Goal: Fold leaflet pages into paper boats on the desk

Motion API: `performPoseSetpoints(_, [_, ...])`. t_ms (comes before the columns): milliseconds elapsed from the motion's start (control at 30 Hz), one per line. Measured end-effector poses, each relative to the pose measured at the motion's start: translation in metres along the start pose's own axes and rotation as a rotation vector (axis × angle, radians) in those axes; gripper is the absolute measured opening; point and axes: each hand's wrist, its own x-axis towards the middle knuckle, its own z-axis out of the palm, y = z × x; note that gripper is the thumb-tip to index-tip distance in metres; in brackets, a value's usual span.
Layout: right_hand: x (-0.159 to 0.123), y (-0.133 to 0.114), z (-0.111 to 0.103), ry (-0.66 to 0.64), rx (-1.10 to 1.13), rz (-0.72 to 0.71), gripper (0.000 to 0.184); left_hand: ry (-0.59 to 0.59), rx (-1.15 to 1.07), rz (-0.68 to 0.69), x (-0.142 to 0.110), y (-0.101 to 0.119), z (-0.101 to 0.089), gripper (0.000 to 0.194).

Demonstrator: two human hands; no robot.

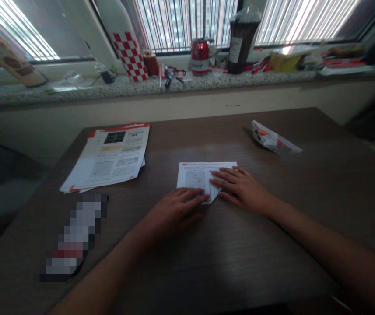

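Note:
A printed sheet of paper (194, 175) lies on the brown table in front of me, with its near right part folded to a slanted edge. My left hand (177, 208) rests on its near left part, fingers stretched out and pointing right. From the other side my right hand (243, 186) lies flat over the folded right part, its fingers spread and pointing left. Both hands press on the paper without gripping it. The fingers cover some of the near edge and the fold lines.
A stack of printed sheets (118, 157) lies at the back left. Nearer me is a pixelated phone-like object (75, 236). A folded paper piece (274, 139) stands at the back right. The windowsill (108, 91) holds a red can (199, 57), a dark drink cup (240, 46) and a checkered bottle (130, 57).

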Motion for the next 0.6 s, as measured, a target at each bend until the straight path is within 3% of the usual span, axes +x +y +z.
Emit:
performPoseSetpoints(133, [0.000, 0.001, 0.001, -0.001, -0.007, -0.004, 0.046, 0.056, 0.057, -0.104, -0.006, -0.020, -0.008, 0.054])
performPoseSetpoints(300, [0.000, 0.002, 0.002, 0.000, -0.009, -0.015, 0.046, 0.160, 0.145, -0.331, -0.008, -0.027, -0.014, 0.072])
performPoseSetpoints(600, [-0.001, 0.003, 0.003, -0.003, -0.011, -0.013, 0.046, 0.338, -0.242, -0.376, -0.004, -0.019, -0.015, 0.037])
